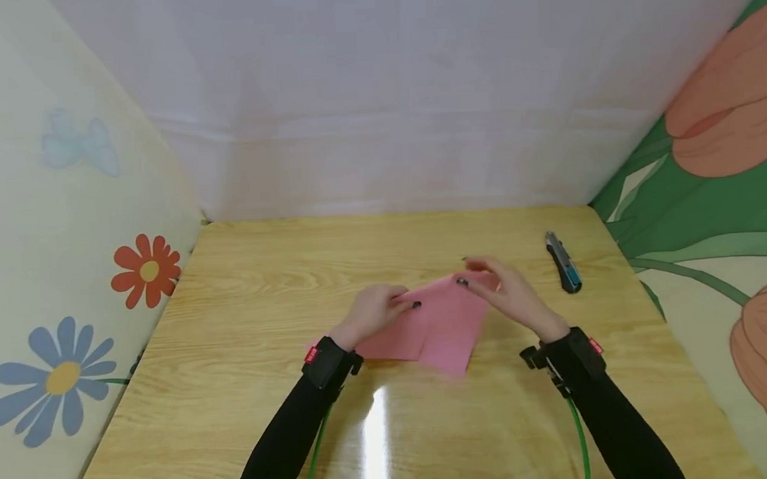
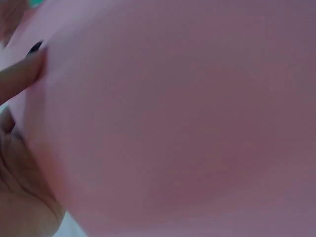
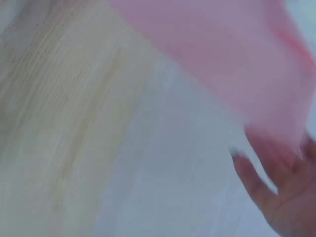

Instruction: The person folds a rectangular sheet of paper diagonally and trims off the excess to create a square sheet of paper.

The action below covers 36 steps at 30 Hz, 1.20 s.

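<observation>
Pink sheet (image 1: 451, 325): mid-table, between the hands. Left hand (image 1: 371, 312): fingers pinching far edge. Right hand (image 1: 514, 296): at far right corner; fingers' grasp blurred, cannot tell. Advisable: edge taut, uncreased.

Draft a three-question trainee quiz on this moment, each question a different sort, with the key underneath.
1. Multiple choice: what colour is the sheet? (a) green, (b) pink, (c) white
2. Fill in: on the table, the utility knife lies nearer the person's ___ hand.
3. True or false: both hands are well away from the sheet.

Key:
1. b
2. Right
3. False: the left hand holds the sheet, its thumb lying on it.
</observation>
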Motion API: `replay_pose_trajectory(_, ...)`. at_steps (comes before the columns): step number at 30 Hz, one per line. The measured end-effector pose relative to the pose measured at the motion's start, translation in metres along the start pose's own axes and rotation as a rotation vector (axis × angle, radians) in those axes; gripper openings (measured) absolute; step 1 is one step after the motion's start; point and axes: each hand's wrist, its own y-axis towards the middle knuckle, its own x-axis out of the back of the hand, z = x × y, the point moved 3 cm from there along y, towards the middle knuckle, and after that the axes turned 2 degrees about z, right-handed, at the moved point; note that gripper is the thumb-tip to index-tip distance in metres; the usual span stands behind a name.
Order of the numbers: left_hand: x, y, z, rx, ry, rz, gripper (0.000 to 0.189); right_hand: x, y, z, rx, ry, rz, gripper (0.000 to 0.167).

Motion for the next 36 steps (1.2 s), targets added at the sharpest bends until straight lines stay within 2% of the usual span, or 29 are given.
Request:
replay_pose_trajectory(3, 0.009, -0.011, 0.009, 0.096, -0.245, -0.190, 0.015, 0.012, -0.004, -0.014, -0.044, 0.234, -0.161, 0.049)
replay_pose_trajectory(5, 0.012, -0.016, 0.012, 0.135, -0.402, -0.325, 0.011, 0.012, -0.006, -0.022, -0.060, 0.344, -0.196, 0.048)
replay_pose_trajectory(7, 0.012, -0.020, 0.012, 0.163, -0.594, -0.435, 0.016, 0.006, -0.009, -0.028, -0.076, 0.441, -0.164, 0.046)
replay_pose_trajectory(9, 0.009, -0.023, 0.008, 0.189, -0.773, -0.522, 0.025, -0.004, -0.012, -0.030, -0.073, 0.523, -0.083, 0.050)
replay_pose_trajectory(12, 0.004, -0.026, 0.001, 0.252, -0.996, -0.577, 0.030, -0.021, -0.014, -0.027, -0.050, 0.648, 0.042, 0.062)
replay_pose_trajectory(15, -0.004, -0.029, -0.007, 0.304, -1.122, -0.564, 0.032, -0.032, -0.011, -0.022, -0.082, 0.732, 0.069, 0.065)
replay_pose_trajectory(19, -0.020, -0.032, -0.014, 0.347, -1.169, -0.534, 0.032, -0.036, -0.006, -0.018, -0.151, 0.697, -0.051, 0.052)
replay_pose_trajectory(22, -0.031, -0.035, -0.015, 0.358, -1.169, -0.501, 0.032, -0.036, -0.005, -0.018, -0.158, 0.645, -0.133, 0.042)
replay_pose_trajectory(25, -0.035, -0.037, -0.013, 0.381, -1.172, -0.464, 0.027, -0.036, -0.005, -0.019, -0.154, 0.629, -0.179, 0.035)
replay_pose_trajectory(28, -0.029, -0.037, -0.003, 0.428, -1.199, -0.453, 0.022, -0.035, -0.005, -0.020, -0.145, 0.617, -0.182, 0.033)
replay_pose_trajectory(31, -0.012, -0.038, 0.013, 0.449, -1.214, -0.433, 0.024, -0.032, -0.006, -0.021, -0.126, 0.607, -0.164, 0.034)
replay_pose_trajectory(33, 0.002, -0.038, 0.023, 0.440, -1.186, -0.364, 0.030, -0.030, -0.007, -0.021, -0.104, 0.599, -0.144, 0.035)
replay_pose_trajectory(36, 0.021, -0.036, 0.034, 0.381, -1.062, -0.188, 0.035, -0.026, -0.008, -0.022, -0.069, 0.580, -0.105, 0.035)
